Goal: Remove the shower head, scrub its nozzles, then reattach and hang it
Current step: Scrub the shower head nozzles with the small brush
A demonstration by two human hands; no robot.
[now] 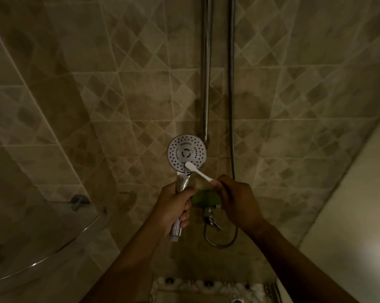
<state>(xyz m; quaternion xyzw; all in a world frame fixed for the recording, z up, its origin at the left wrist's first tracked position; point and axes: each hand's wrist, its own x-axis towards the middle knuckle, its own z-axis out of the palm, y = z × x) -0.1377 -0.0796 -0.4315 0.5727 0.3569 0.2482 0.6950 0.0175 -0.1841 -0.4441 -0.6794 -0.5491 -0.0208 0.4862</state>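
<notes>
The shower head (186, 153) is round and white with dark nozzle holes, on a chrome handle, and it faces me at the centre of the view. My left hand (175, 203) is wrapped around the handle, whose lower end is free of the hose. My right hand (233, 199) pinches the end of a white toothbrush (198, 171). The brush head rests on the lower edge of the nozzle face.
A chrome riser pipe (206, 68) and the hose (231, 84) run down the tiled wall behind; the hose loops below the mixer tap (209, 217). A green object (205, 196) sits by the tap. A curved glass shelf (53, 248) juts out at the left.
</notes>
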